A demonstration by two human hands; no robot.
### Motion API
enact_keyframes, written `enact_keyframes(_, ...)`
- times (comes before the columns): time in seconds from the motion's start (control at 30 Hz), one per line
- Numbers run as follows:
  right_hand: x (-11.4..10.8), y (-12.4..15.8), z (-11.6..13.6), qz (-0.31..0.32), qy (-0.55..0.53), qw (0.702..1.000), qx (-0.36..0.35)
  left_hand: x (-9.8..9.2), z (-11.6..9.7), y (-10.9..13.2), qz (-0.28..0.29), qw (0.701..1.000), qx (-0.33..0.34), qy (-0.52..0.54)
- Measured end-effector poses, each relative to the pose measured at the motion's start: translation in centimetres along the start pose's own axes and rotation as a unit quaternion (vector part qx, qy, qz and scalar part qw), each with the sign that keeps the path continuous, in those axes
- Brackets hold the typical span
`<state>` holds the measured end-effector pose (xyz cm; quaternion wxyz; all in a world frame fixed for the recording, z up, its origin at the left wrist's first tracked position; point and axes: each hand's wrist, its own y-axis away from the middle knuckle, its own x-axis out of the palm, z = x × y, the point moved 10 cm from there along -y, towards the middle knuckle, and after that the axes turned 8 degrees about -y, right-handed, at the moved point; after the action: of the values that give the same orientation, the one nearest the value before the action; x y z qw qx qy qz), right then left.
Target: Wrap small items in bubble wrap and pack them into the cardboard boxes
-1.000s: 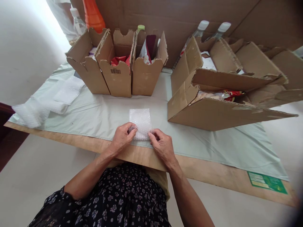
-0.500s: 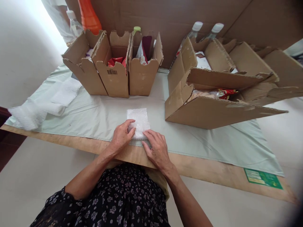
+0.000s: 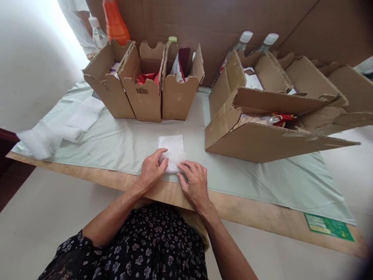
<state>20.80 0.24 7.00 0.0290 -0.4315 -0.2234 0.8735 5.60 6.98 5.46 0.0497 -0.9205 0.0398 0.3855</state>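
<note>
2 hands pinched the near edge of a bubble-wrap pouch (image 3: 172, 149) on the tabletop (image 3: 122, 146); left hand (image 3: 152, 170) and right hand (image 3: 194, 183) equally near, its long axis running away from them.

Straight ahead of the hands, three upright cardboard boxes (image 3: 145, 91) side by side, red packets poking out of the middle one (image 3: 147, 78). Behind them an orange bottle (image 3: 114, 21) and a clear bottle (image 3: 98, 33). Off to the right of the hands, a big open carton (image 3: 262, 136) lying tilted, wrappers inside, two white-capped bottles (image 3: 258, 41) beyond it. Far left of the hands, a heap of bubble wrap (image 3: 43, 138) at the desk edge. Pale green sheet (image 3: 116, 144) spread over the wooden desk (image 3: 262, 217); green label (image 3: 329, 226) near the right corner.
</note>
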Motion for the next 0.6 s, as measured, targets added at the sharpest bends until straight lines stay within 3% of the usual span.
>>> enact_keyframes(0.13, -0.1, -0.1, -0.4, -0.005, -0.029, 1.000, 0.010, 0.0, 0.1, 0.4, 0.003, 1.000, 0.012, 0.003)
enact_keyframes(0.37, -0.2, 0.2, -1.3, -0.005, -0.075, 0.997, 0.032, -0.2, -0.6, 2.2, -0.006, 0.995, 0.100, 0.022)
enact_keyframes(0.6, -0.3, 0.3, -1.1, -0.008, -0.076, 0.997, 0.029, -0.3, -0.9, 2.4, -0.020, 0.992, 0.118, 0.027)
